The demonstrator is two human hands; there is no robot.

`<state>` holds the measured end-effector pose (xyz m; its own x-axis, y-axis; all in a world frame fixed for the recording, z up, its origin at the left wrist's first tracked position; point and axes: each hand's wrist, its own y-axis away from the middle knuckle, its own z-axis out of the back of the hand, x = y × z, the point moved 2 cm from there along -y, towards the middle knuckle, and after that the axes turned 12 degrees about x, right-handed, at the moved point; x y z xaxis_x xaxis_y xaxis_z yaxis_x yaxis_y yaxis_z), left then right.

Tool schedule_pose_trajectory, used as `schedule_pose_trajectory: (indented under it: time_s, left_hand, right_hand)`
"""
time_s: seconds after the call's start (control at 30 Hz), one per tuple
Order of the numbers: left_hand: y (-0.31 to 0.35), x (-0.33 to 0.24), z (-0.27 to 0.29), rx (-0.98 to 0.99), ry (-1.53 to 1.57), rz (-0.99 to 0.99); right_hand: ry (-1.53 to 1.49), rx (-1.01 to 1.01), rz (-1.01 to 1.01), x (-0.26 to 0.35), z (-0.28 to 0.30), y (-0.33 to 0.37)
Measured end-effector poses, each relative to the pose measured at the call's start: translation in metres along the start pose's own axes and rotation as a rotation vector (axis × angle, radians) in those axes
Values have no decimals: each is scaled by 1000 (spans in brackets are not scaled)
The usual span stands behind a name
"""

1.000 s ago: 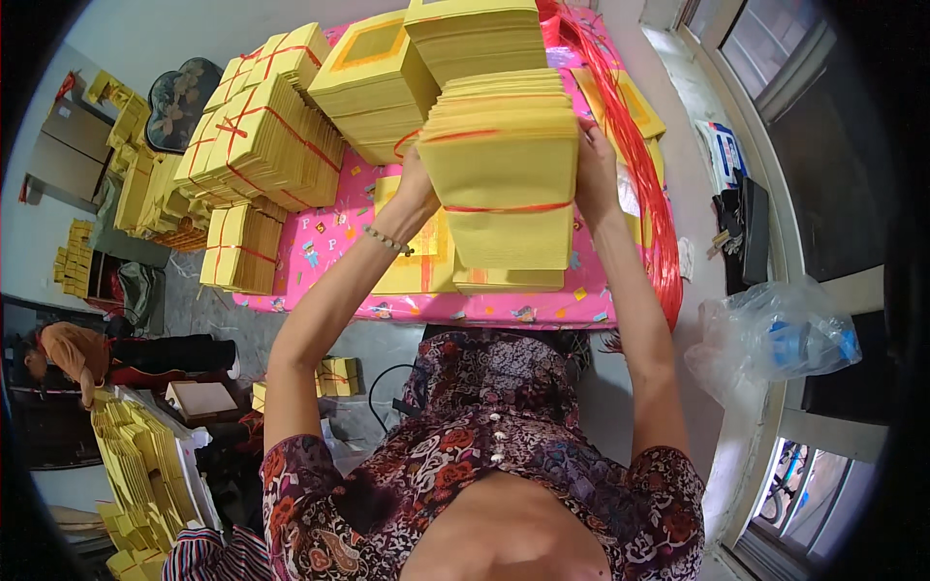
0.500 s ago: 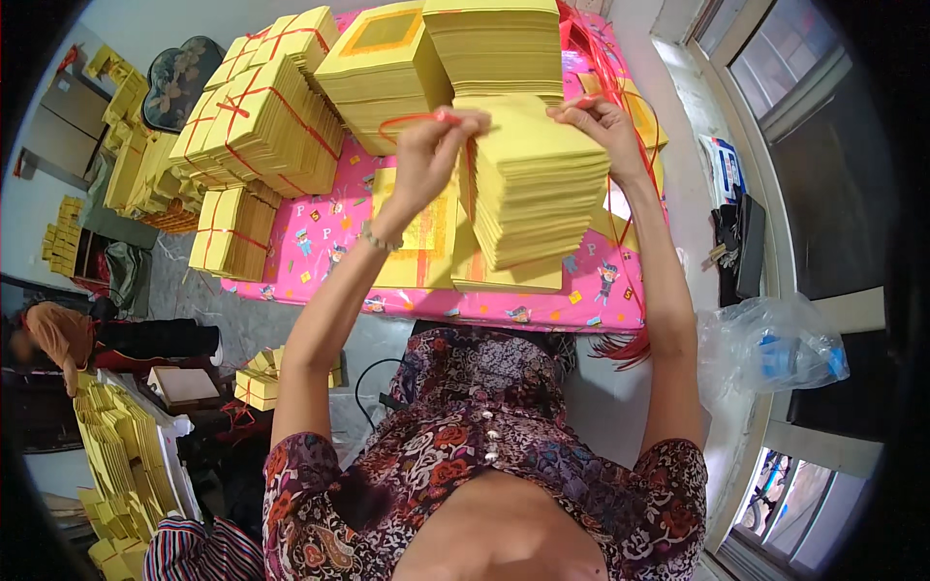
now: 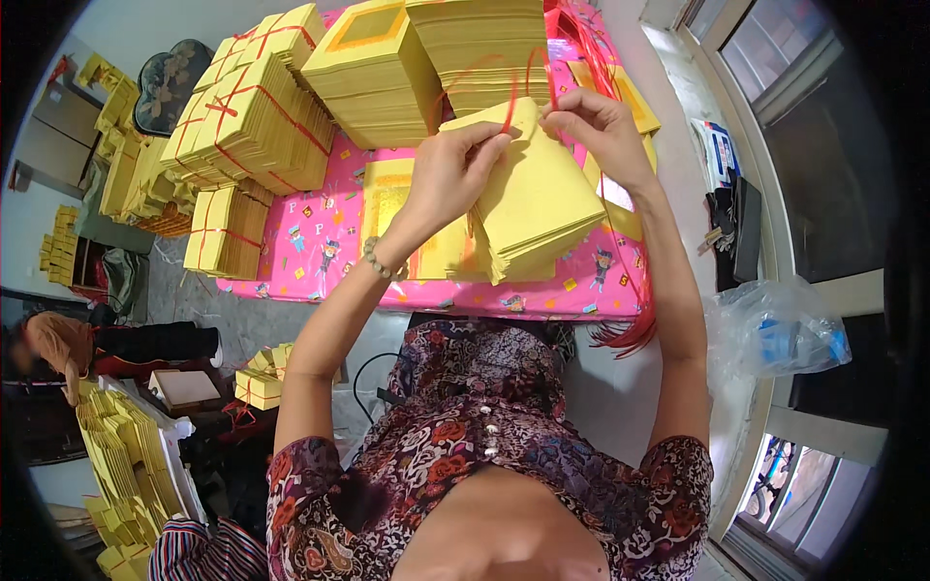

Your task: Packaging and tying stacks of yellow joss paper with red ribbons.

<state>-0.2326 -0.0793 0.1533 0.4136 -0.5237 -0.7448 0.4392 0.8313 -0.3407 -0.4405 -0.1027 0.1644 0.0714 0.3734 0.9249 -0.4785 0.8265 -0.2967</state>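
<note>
A stack of yellow paper sheets (image 3: 547,198) stands tilted on the pink patterned tabletop in front of me, its lower edges fanned. Above its top end, my left hand (image 3: 455,174), with a beaded bracelet at the wrist, pinches one end of a red plastic string (image 3: 512,102). My right hand (image 3: 605,136) pinches the other stretch of string at the stack's far right corner. The string rises in loops between the hands. How it runs under the stack is hidden. Beneath lies a yellow sheet with a gold square (image 3: 389,203).
Tall loose paper stacks (image 3: 373,92) stand behind my hands. Red-tied bundles (image 3: 247,121) are piled at the left. A hank of red strings (image 3: 620,339) hangs over the table's right side. A person (image 3: 63,349) bends over more yellow paper at far left; a plastic bag (image 3: 780,334) lies right.
Both hands have come closer together over the paper stack, the left moving right and down with its string. The stack has tipped, showing more of its top face.
</note>
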Motion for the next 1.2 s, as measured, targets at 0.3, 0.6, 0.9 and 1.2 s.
schedule_pose_trajectory:
  time_s: [0.3, 0.6, 0.9, 1.2]
  left_hand:
    - [-22, 15, -23, 82, 59, 26]
    - [-25, 8, -29, 6, 85, -15]
    - [-7, -12, -34, -15, 59, 21]
    - [-10, -23, -32, -44, -40, -122]
  right_hand:
    - [331, -31, 152, 16, -24, 0]
    - [229, -21, 104, 22, -19, -1]
    - [547, 222, 76, 6, 14, -63]
    - [393, 651, -233, -26, -7, -87]
